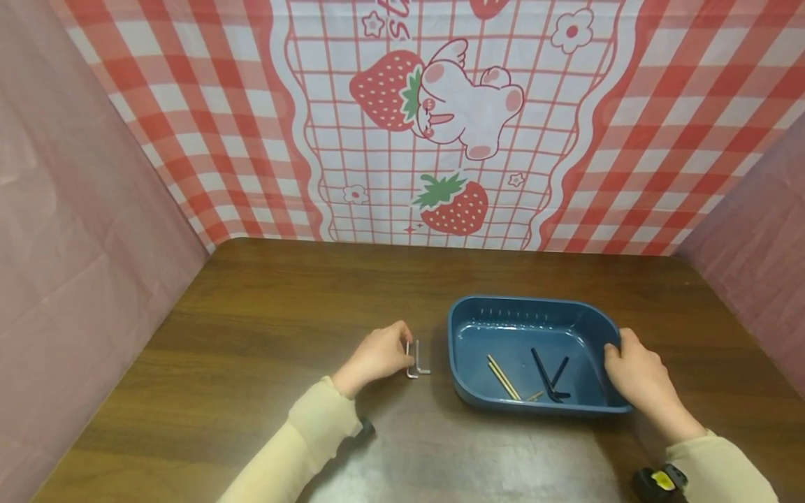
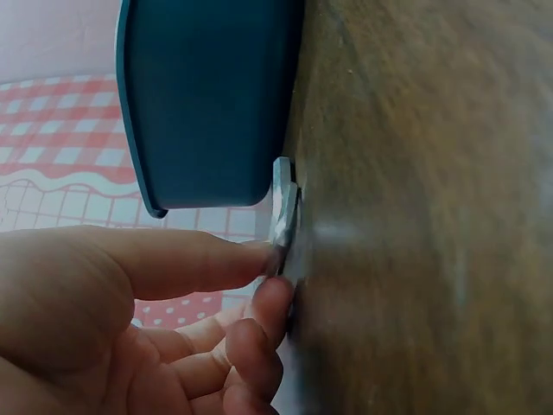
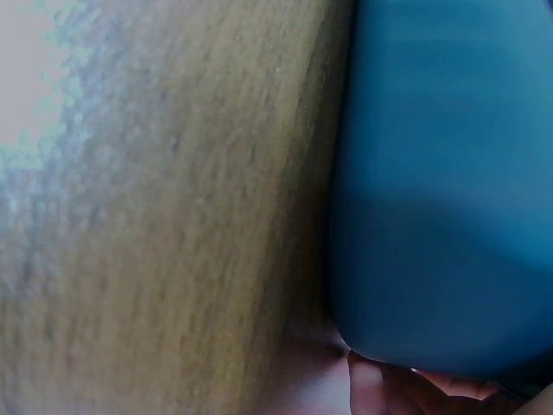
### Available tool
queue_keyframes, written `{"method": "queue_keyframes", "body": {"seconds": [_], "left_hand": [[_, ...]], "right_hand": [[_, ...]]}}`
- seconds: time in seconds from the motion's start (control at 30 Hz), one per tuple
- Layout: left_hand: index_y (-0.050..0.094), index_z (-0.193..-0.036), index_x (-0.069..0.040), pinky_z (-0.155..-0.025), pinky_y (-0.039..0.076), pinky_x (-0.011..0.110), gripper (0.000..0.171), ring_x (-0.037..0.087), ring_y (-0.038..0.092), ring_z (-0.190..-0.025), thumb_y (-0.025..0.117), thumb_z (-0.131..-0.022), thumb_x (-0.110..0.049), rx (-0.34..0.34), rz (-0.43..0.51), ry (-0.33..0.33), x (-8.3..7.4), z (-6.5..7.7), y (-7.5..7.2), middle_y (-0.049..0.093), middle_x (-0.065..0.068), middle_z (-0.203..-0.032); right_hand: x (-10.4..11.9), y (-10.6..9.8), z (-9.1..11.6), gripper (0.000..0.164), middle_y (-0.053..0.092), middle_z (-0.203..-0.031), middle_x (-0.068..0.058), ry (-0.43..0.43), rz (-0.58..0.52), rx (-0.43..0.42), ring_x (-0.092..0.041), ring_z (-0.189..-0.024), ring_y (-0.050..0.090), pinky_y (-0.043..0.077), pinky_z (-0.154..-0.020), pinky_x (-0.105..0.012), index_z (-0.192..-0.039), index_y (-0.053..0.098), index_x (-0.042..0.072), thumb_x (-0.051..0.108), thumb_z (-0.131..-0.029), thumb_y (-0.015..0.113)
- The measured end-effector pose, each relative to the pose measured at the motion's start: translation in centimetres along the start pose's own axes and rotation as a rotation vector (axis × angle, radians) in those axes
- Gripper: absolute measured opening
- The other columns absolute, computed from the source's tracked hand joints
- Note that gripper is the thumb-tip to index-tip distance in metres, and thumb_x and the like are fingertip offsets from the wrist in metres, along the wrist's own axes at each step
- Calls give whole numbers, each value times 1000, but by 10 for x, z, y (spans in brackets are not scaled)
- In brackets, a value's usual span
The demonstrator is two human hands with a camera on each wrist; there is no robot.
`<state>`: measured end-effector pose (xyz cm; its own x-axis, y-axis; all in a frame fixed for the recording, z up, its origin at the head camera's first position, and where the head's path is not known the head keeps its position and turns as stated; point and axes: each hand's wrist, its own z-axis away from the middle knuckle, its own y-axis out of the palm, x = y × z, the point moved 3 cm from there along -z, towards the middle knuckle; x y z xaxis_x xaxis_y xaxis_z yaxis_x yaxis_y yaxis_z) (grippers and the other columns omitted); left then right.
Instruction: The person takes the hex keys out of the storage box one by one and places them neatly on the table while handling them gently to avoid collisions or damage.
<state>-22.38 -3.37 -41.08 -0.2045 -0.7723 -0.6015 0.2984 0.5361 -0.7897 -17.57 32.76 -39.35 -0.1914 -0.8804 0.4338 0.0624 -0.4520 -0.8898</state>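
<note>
Two silver L-shaped hex keys [image 1: 418, 358] lie side by side on the table, left of a blue plastic basin [image 1: 478, 342]. My left hand [image 1: 377, 353] pinches the nearer one between thumb and fingers; in the left wrist view, the metal ends [image 2: 282, 203] stick out past the thumb tip, close over the tabletop. At the basin's right end, my right hand [image 1: 643, 370] grips the rim, thumb over the inner side. From the right wrist, its fingers [image 3: 380, 385] show against the basin's outer wall. Inside the basin are black hex keys [image 1: 542, 374] and thin brass-coloured rods [image 1: 503, 377].
The brown wooden table [image 1: 289, 293] runs back to a red-and-white checked cloth [image 1: 220, 126] with strawberry prints. Pink cloth [image 1: 69, 265] hangs on the left side, and more pink cloth [image 1: 755, 202] on the right.
</note>
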Motion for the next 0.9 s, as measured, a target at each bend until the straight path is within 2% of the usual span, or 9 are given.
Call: {"method": "queue_keyframes", "body": {"seconds": [0.6, 0.9], "left_hand": [[59, -90, -8, -60, 42, 27, 20, 12, 51, -61, 68, -71, -10, -29, -69, 8, -2, -3, 0, 57, -2, -69], [59, -90, -8, -58, 41, 28, 20, 13, 50, -60, 67, -72, -9, -30, -85, 9, -5, -2, -2, 55, -2, -68]], "right_hand": [[0, 0, 0, 47, 42, -114, -42, -6, 1, -21, -50, -89, 53, 45, -63, -54, -124, 27, -16, 21, -95, 31], [-1, 1, 0, 48, 42, -114, -42, -4, -5, -9, -49, -88, 54, 45, -61, -53, -125, 27, -17, 21, -95, 31]]}}
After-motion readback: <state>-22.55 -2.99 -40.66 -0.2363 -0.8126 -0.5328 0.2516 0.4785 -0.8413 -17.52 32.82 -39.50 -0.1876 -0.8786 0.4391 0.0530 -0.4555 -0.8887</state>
